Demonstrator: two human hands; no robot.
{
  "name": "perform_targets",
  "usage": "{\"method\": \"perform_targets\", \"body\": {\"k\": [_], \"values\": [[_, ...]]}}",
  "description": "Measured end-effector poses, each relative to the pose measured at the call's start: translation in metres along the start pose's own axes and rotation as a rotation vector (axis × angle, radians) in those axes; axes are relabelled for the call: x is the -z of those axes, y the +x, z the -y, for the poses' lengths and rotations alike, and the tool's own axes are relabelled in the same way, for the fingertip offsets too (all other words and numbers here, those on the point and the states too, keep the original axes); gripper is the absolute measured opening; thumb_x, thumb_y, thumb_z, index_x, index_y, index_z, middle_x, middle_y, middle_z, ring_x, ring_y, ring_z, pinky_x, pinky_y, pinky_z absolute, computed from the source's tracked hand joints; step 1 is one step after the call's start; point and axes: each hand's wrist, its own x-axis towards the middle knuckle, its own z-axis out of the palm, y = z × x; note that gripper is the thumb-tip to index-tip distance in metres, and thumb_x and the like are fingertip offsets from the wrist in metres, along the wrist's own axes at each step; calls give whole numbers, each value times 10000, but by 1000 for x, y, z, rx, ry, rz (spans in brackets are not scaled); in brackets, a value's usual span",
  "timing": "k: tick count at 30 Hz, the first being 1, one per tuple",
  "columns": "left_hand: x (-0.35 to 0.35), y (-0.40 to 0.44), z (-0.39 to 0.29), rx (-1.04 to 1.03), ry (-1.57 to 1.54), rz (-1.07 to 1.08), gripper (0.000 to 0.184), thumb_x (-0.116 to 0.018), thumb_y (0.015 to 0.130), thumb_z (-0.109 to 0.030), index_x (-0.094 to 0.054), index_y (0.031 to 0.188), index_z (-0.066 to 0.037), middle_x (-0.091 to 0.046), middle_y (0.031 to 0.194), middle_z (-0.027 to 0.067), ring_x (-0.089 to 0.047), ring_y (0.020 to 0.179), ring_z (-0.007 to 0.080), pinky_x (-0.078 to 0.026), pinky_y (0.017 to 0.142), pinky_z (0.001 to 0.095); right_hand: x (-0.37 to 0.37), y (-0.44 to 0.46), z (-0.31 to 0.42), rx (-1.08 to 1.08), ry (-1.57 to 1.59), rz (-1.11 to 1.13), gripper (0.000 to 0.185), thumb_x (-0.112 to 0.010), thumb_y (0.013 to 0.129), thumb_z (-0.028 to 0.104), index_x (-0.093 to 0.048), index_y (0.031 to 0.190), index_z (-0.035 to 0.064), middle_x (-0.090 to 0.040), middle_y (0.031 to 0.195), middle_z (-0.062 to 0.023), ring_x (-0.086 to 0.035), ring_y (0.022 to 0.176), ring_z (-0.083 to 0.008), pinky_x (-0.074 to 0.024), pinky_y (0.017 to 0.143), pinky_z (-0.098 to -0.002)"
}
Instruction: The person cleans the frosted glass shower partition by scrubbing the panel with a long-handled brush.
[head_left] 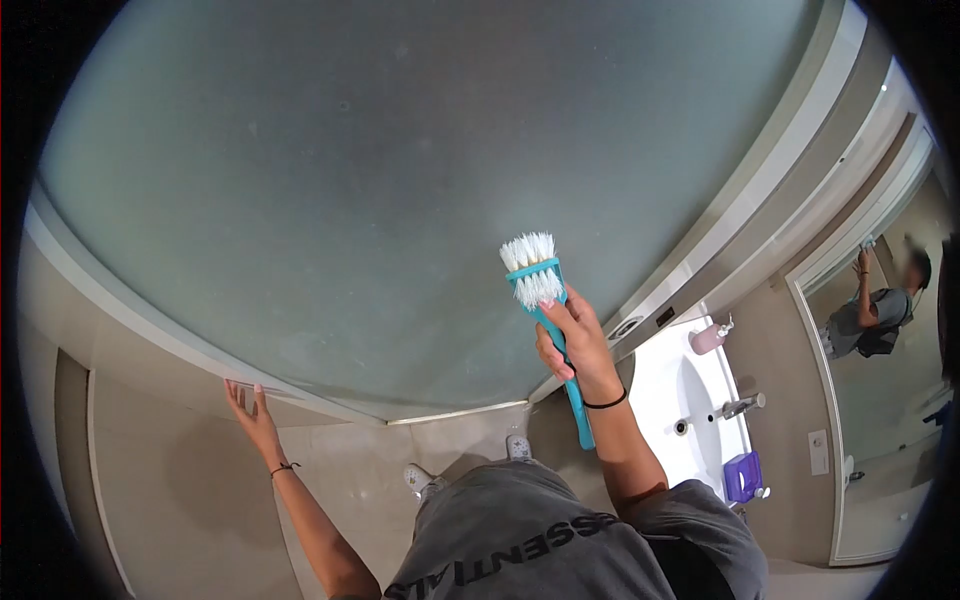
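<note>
My right hand (580,345) is wrapped round the teal handle of a scrubbing brush (540,275). The brush's white bristles point up, in front of a large frosted glass door (400,200); whether they touch the glass I cannot tell. On the left, my left hand (255,415) reaches out with its fingers apart, the fingertips at the pale door frame (190,345). Nothing shows in that hand.
To the right stands a white sink (690,400) with a metal tap (743,405). A pink pump bottle (710,338) and a purple container (742,477) sit on its rim. A wall mirror (885,400) hangs beyond. Tiled floor (350,455) lies below.
</note>
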Motion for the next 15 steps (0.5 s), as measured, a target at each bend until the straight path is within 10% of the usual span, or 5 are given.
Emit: {"method": "perform_targets", "body": {"k": [15], "values": [[-21, 3, 12, -22, 45, -126, 757, -741, 864, -320, -336, 1460, -89, -423, 1418, 166, -441, 1270, 263, -426, 988, 406, 15, -21, -4, 5, 34, -179, 266, -438, 1032, 288, -472, 952, 37, -443, 478, -33, -352, 300, -93, -261, 281, -222]]}}
